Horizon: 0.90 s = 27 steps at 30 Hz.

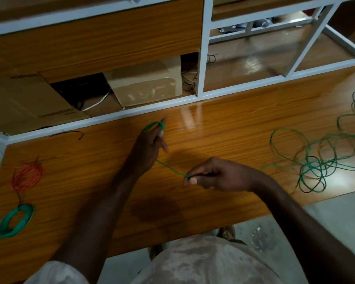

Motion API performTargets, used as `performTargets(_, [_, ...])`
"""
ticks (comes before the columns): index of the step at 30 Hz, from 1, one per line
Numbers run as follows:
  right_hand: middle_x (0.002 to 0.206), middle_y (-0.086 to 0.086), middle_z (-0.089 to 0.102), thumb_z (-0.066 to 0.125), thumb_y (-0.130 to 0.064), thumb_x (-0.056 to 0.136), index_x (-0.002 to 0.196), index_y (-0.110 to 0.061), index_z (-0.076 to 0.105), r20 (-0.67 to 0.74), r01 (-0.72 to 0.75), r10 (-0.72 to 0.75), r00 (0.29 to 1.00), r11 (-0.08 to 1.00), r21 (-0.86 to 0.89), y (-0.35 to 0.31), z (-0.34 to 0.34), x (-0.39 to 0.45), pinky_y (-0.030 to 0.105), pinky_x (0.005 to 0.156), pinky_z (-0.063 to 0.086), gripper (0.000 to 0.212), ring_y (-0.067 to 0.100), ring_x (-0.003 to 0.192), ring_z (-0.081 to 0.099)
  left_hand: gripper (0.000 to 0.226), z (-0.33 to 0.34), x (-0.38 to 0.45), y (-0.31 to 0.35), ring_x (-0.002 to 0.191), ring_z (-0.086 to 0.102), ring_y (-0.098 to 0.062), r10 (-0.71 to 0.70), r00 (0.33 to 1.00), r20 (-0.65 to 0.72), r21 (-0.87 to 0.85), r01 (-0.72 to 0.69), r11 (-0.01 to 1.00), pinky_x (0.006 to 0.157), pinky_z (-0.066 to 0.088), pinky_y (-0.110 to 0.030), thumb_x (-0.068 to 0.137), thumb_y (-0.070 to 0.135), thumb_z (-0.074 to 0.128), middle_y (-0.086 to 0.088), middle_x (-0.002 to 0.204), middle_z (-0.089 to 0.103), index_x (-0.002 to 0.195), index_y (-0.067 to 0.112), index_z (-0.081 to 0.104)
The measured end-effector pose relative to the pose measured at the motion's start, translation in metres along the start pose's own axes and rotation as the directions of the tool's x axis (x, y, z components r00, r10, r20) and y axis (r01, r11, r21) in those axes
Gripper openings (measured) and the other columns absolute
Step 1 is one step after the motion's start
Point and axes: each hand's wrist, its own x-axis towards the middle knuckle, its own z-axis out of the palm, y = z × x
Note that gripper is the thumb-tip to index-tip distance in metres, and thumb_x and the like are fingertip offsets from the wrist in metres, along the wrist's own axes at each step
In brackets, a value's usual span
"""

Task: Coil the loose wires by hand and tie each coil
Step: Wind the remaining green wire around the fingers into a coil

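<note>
Right hand pinched green wire taut; left hand fingers looped it, starting my coil mid-tabletop.

Glossy wooden tabletop across the frame's centre, white metal shelf frame above it, taped cardboard box upper centre, flattened cardboard upper left, grey concrete floor lower right.

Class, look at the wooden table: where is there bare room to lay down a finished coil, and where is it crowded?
Free: the middle strip between the left hand and the green tangle; also the near edge between the green coil and the arms. Crowded: the right end under the tangle, and the left end by the red coil.
</note>
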Motion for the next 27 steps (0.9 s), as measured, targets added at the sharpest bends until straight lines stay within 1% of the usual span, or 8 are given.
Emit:
performTargets(2, [0.073, -0.005, 0.065, 0.06, -0.023, 0.109, 0.117, -0.012, 0.078, -0.118, 0.066, -0.072, 0.99, 0.996, -0.052, -0.01, -0.021, -0.013, 0.018, 0.059, 0.041, 0.022, 0.0, 0.061, 0.052, 0.041, -0.003, -0.008, -0.018, 0.07, 0.067, -0.016, -0.013, 0.993, 0.118, 0.048, 0.007, 0.999, 0.08, 0.05, -0.026, 0.116, 0.024, 0.038, -0.001, 0.068, 0.068, 0.153, 0.018, 0.054])
performTargets(5, [0.067, -0.01, 0.058, 0.055, -0.013, 0.11, 0.108, -0.002, 0.073, -0.43, 0.079, -0.086, 0.899, 0.996, -0.036, -0.01, -0.055, -0.023, 0.012, 0.053, 0.037, 0.021, 0.0, 0.055, 0.048, 0.031, 0.002, -0.024, -0.032, 0.063, 0.068, -0.031, -0.066, 0.956, 0.287, -0.14, 0.11, 0.984, 0.099, 0.054, -0.038, 0.11, 0.027, 0.042, -0.01, 0.051, 0.059, 0.123, 0.029, 0.069])
performTargets(8, [0.068, -0.004, 0.045, 0.053, -0.014, 0.112, 0.109, 0.0, 0.069, -0.614, 0.063, -0.07, 0.786, 0.997, -0.033, -0.003, -0.078, -0.016, 0.014, 0.05, 0.032, 0.021, 0.001, 0.052, 0.039, 0.043, 0.016, -0.041, -0.02, 0.042, 0.057, -0.015, -0.063, 0.878, 0.475, -0.478, 0.318, 0.819, 0.098, 0.059, -0.05, 0.105, 0.025, 0.044, -0.025, 0.058, 0.059, 0.143, 0.012, 0.059])
performTargets(10, [0.069, -0.001, 0.044, 0.054, -0.018, 0.112, 0.11, 0.0, 0.069, -0.675, 0.035, -0.053, 0.736, 0.999, -0.04, 0.004, -0.084, -0.005, 0.013, 0.049, 0.031, 0.023, 0.0, 0.052, 0.04, 0.043, 0.02, -0.053, -0.006, 0.053, 0.07, -0.023, -0.011, 0.833, 0.553, -0.58, 0.394, 0.713, 0.102, 0.055, -0.059, 0.109, 0.025, 0.043, -0.037, 0.076, 0.061, 0.145, 0.012, 0.063])
performTargets(12, [0.069, -0.004, 0.047, 0.055, -0.023, 0.112, 0.109, -0.004, 0.069, -0.717, -0.005, -0.023, 0.697, 0.999, -0.038, 0.012, -0.085, 0.007, 0.012, 0.05, 0.032, 0.024, 0.0, 0.052, 0.043, 0.047, 0.02, -0.065, 0.011, 0.087, 0.077, -0.046, 0.026, 0.798, 0.601, -0.631, 0.455, 0.628, 0.117, 0.04, -0.064, 0.113, 0.026, 0.035, -0.02, 0.058, 0.057, 0.154, 0.012, 0.054])
performTargets(20, [0.07, 0.005, 0.053, 0.054, -0.029, 0.112, 0.103, -0.013, 0.068, -0.636, -0.13, 0.116, 0.763, 0.991, 0.024, 0.055, -0.053, 0.033, 0.016, 0.048, 0.034, 0.023, 0.0, 0.051, 0.042, 0.058, 0.013, -0.077, 0.056, 0.106, 0.076, -0.041, 0.225, 0.871, 0.437, -0.895, 0.446, 0.008, 0.12, 0.018, -0.079, 0.114, 0.031, 0.019, -0.005, 0.049, 0.054, 0.167, 0.009, 0.023])
performTargets(24, [0.068, -0.001, 0.056, 0.057, -0.029, 0.111, 0.102, -0.016, 0.07, -0.529, -0.171, 0.15, 0.835, 0.985, 0.009, 0.074, -0.027, 0.033, 0.018, 0.054, 0.035, 0.021, 0.0, 0.053, 0.046, 0.057, 0.009, -0.065, 0.06, 0.123, 0.07, -0.04, 0.219, 0.895, 0.389, -0.9, 0.42, -0.12, 0.12, 0.02, -0.077, 0.115, 0.033, 0.02, -0.008, 0.085, 0.079, 0.169, 0.016, 0.02])
performTargets(27, [0.064, -0.011, 0.055, 0.059, -0.026, 0.111, 0.102, -0.014, 0.072, -0.478, -0.164, 0.161, 0.864, 0.986, 0.036, 0.081, -0.009, 0.03, 0.019, 0.056, 0.036, 0.02, 0.001, 0.055, 0.045, 0.055, 0.007, -0.052, 0.056, 0.141, 0.053, -0.046, 0.099, 0.934, 0.343, -0.928, 0.354, -0.118, 0.118, 0.031, -0.074, 0.117, 0.034, 0.021, -0.005, 0.128, 0.077, 0.169, 0.018, 0.023])
